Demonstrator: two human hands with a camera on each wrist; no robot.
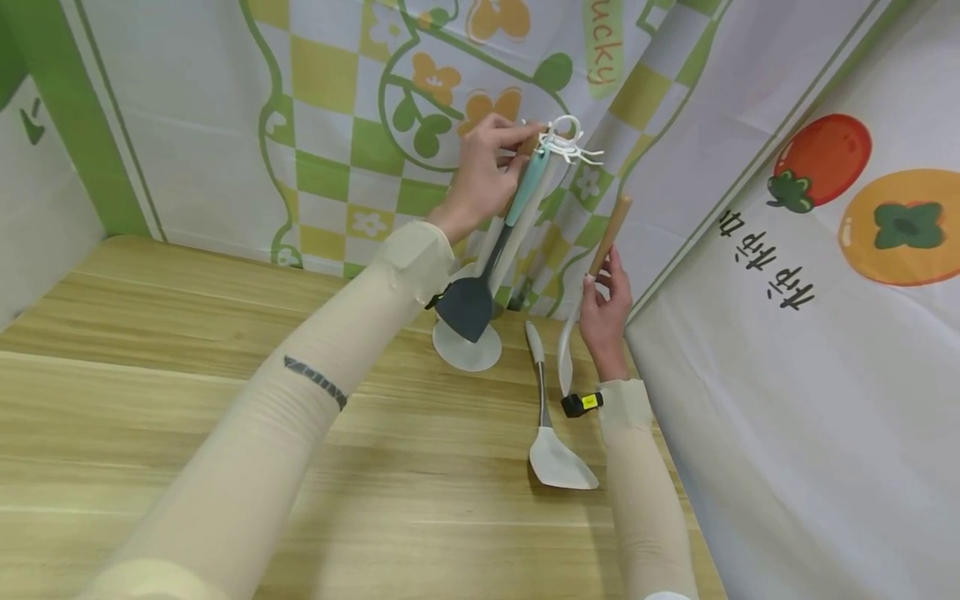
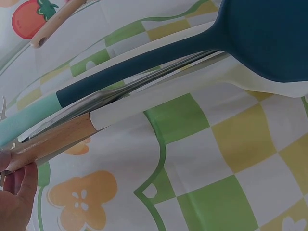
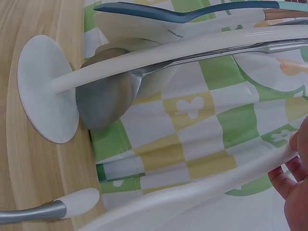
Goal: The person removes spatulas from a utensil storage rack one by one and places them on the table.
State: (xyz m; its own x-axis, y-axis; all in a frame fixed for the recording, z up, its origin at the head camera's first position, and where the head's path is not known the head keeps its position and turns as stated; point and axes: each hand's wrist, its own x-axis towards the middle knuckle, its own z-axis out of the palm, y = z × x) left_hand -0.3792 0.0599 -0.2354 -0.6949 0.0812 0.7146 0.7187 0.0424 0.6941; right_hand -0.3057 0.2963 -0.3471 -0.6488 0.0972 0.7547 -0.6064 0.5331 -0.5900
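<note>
Near the top centre of the head view, the left hand (image 1: 483, 171) is reaching up to the hook ring of the white utensil stand (image 1: 467, 343), its fingers pinching the top of a wooden-ended handle there; the left wrist view shows the same fingers (image 2: 17, 190) closing on that wooden handle end (image 2: 50, 140). Hanging from the stand are the dark blue spatula (image 1: 467, 307) with its mint handle, at least one white utensil beside it, and a metal spoon (image 3: 103, 103) whose bowl is sitting low by the round base in the right wrist view. Right of centre, the right hand (image 1: 606, 312) is gripping a white utensil with a wooden handle (image 1: 609, 233), holding it upright with the wood end up and clear of the stand, near the printed cloth backdrop (image 1: 337, 125). Below it, a white spatula (image 1: 558, 458) with a metal shaft is lying flat on the tabletop (image 1: 150, 375), untouched, just left of the right forearm. Judging by this layout, the hanging work is looking partly done: several pieces are already on the hooks, one is being seated by the left hand, one is waiting in the right hand, and the white spatula is still to be picked up.
</note>
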